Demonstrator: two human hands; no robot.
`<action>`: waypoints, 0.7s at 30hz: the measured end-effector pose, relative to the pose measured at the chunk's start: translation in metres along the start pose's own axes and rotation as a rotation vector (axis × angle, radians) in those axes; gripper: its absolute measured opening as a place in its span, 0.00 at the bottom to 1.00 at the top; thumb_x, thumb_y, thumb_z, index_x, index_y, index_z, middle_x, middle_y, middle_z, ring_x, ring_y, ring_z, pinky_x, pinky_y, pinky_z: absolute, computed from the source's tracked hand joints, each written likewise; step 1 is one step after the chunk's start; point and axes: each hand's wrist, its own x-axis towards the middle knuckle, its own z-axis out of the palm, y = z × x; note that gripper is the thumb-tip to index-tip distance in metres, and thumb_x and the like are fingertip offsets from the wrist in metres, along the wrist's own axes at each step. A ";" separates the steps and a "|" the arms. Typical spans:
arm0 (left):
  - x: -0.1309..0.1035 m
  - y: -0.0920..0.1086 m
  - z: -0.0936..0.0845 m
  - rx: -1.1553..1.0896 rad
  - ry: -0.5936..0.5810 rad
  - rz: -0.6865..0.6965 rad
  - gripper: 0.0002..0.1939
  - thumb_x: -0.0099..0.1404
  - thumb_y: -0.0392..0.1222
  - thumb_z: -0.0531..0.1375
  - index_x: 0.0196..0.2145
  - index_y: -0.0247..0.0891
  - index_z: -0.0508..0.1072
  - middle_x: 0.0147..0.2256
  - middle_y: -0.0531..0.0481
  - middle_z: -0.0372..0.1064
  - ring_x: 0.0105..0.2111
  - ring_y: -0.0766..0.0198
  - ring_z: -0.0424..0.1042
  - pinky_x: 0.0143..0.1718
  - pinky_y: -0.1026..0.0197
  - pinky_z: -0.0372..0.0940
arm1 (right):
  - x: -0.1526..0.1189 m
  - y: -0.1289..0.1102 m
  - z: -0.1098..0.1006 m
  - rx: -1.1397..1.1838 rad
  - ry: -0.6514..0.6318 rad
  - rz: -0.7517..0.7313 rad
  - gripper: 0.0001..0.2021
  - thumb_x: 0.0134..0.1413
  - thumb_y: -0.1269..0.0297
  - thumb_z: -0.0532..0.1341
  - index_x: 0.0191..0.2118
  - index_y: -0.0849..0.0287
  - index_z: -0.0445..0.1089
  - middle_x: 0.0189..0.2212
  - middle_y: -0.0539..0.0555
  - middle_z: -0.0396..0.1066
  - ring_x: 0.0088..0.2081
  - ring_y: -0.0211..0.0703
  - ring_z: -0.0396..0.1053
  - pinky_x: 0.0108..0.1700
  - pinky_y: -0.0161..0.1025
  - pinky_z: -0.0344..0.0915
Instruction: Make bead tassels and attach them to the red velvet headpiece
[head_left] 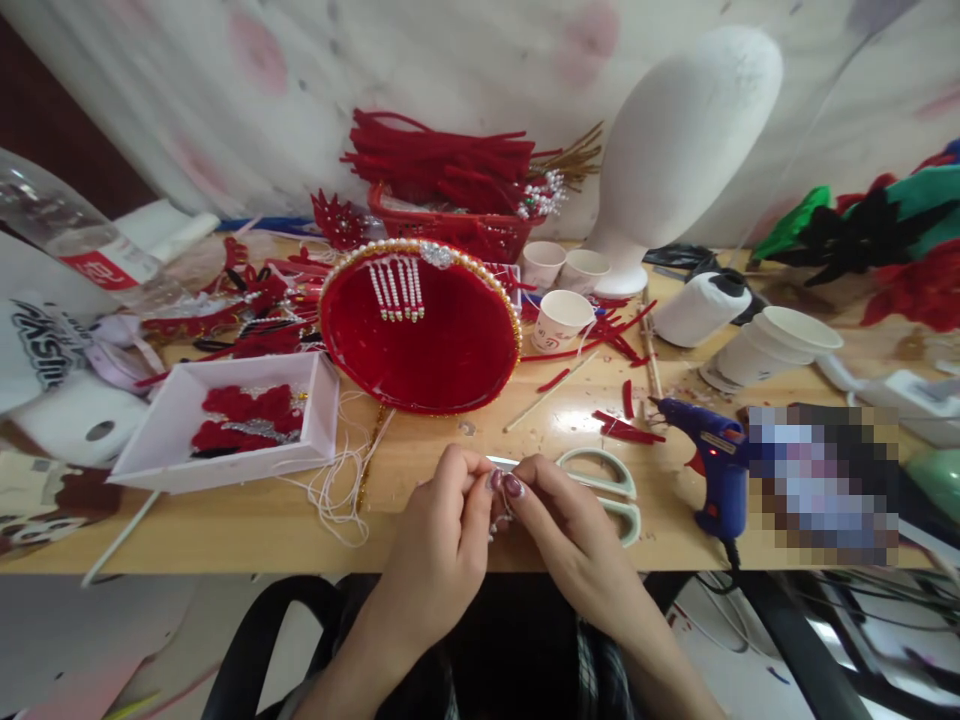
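Observation:
My left hand (442, 530) and my right hand (574, 535) meet at the table's front edge, thumbs and forefingers pinched together. Between the fingertips is a short strand of small white beads (493, 532), mostly hidden by the fingers. Scissors (628, 480) with pale green handles lie just behind and beside my right hand. Beyond my hands stands a round red velvet headpiece (442, 355), tilted toward me, with a pearl-and-gold trimmed rim. Several short bead strands (397, 288) hang from its upper edge.
Left is a white box (225, 470) with red flower pieces, beside loose white string (341, 505). Right lies a blue glue gun (716, 455). Behind stand paper cups (562, 325), a thread spool (697, 308), a foam head (675, 150) and a red basket (450, 230) of red stems.

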 end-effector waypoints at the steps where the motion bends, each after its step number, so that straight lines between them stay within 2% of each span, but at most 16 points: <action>1: 0.002 0.002 -0.001 0.036 -0.009 0.021 0.05 0.73 0.39 0.50 0.37 0.43 0.63 0.27 0.55 0.72 0.26 0.64 0.73 0.28 0.63 0.63 | 0.000 0.000 0.000 0.005 0.012 -0.006 0.16 0.70 0.55 0.54 0.31 0.56 0.64 0.27 0.48 0.66 0.30 0.38 0.63 0.35 0.35 0.60; 5: 0.006 0.009 -0.003 0.073 -0.009 0.060 0.08 0.73 0.40 0.51 0.34 0.42 0.64 0.27 0.54 0.71 0.27 0.63 0.73 0.29 0.63 0.62 | -0.003 0.000 -0.001 0.036 0.061 -0.019 0.17 0.70 0.53 0.54 0.31 0.56 0.64 0.25 0.47 0.64 0.28 0.38 0.60 0.32 0.35 0.57; 12: 0.000 0.003 0.006 -0.164 0.018 -0.010 0.10 0.75 0.47 0.49 0.37 0.43 0.64 0.33 0.50 0.75 0.32 0.61 0.75 0.34 0.61 0.67 | -0.008 0.004 -0.003 0.133 0.106 -0.031 0.16 0.71 0.53 0.52 0.32 0.55 0.62 0.26 0.48 0.66 0.29 0.39 0.64 0.35 0.37 0.60; 18: 0.002 0.007 0.006 -0.021 0.057 0.086 0.09 0.74 0.43 0.52 0.35 0.42 0.67 0.29 0.53 0.71 0.27 0.65 0.71 0.31 0.64 0.65 | -0.008 0.007 -0.004 0.129 0.103 -0.010 0.17 0.70 0.51 0.54 0.31 0.55 0.63 0.25 0.48 0.65 0.29 0.39 0.63 0.35 0.37 0.59; 21: 0.003 0.014 0.009 -0.048 0.105 0.052 0.10 0.73 0.44 0.53 0.33 0.42 0.68 0.26 0.55 0.70 0.25 0.66 0.70 0.27 0.66 0.64 | -0.007 0.008 0.000 0.259 0.103 0.046 0.19 0.67 0.48 0.56 0.30 0.56 0.63 0.24 0.47 0.64 0.27 0.37 0.63 0.33 0.35 0.60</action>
